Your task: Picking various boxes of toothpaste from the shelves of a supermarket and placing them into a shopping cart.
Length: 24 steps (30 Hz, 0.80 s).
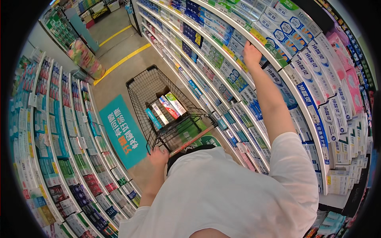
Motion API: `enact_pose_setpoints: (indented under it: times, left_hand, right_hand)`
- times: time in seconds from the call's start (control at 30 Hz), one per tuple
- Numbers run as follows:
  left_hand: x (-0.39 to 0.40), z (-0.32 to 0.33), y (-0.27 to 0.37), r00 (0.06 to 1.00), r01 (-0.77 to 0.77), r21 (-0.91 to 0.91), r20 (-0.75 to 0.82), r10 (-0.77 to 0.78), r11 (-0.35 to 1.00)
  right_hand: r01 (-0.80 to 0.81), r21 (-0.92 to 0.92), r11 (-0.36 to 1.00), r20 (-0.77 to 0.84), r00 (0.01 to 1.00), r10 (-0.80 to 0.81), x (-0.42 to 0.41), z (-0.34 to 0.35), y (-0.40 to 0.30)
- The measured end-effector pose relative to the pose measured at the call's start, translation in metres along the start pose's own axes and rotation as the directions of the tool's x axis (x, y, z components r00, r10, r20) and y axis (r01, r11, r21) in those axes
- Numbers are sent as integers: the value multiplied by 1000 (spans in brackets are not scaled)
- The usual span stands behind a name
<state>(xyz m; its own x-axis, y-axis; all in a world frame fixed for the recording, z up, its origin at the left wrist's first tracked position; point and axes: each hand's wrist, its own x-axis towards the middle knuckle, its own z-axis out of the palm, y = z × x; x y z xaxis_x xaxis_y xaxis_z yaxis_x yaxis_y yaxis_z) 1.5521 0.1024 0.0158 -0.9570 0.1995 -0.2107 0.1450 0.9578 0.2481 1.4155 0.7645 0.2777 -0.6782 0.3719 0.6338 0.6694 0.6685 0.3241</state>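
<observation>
A black wire shopping cart (143,98) stands in the aisle before me. My left hand (159,156) grips the left end of its reddish handle (193,139). In the cart's seat area lie several toothpaste boxes: a teal box (154,118), a white box (160,114), a red and white Colgate box (169,107) and a green and white box (176,102). My right arm stretches out to the shelving on the right. There my right hand (252,55) is at a shelf front, beside blue and white toothpaste boxes (237,43); its fingertips are partly hidden.
Tall white shelving (297,86) full of boxed toothpaste runs along the right. Shelves of toothbrushes and packs (55,119) line the left. A teal floor sticker (119,131) lies left of the cart. Ahead are yellow floor lines (125,62) and a colourful column-shaped display (86,58).
</observation>
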Motion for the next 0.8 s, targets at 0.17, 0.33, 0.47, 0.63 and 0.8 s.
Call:
enact_pose_setpoints:
  times: [0.17,0.33,0.47,0.63,0.8]
  left_hand:
    - [-3,-2,-3,1000,-2,6,14,2,1000]
    - [-3,0,-14,1000,-11,-17,-21,11,1000]
    - [-2,-11,-13,1000,-3,-11,22,4,1000]
    - [-6,-3,-32,1000,2,32,12,-3,999]
    - [-4,-10,-39,997,-6,35,71,3,999]
  right_hand:
    - [7,-30,1000,30,1000,-6,-4,18,1]
    - [-21,-4,1000,120,993,21,0,24,1]
    - [-22,-61,998,99,995,28,1,31,6]
    - [-112,64,992,428,901,74,6,-17,-14]
    - [295,292,910,64,943,-327,-96,-102,-97]
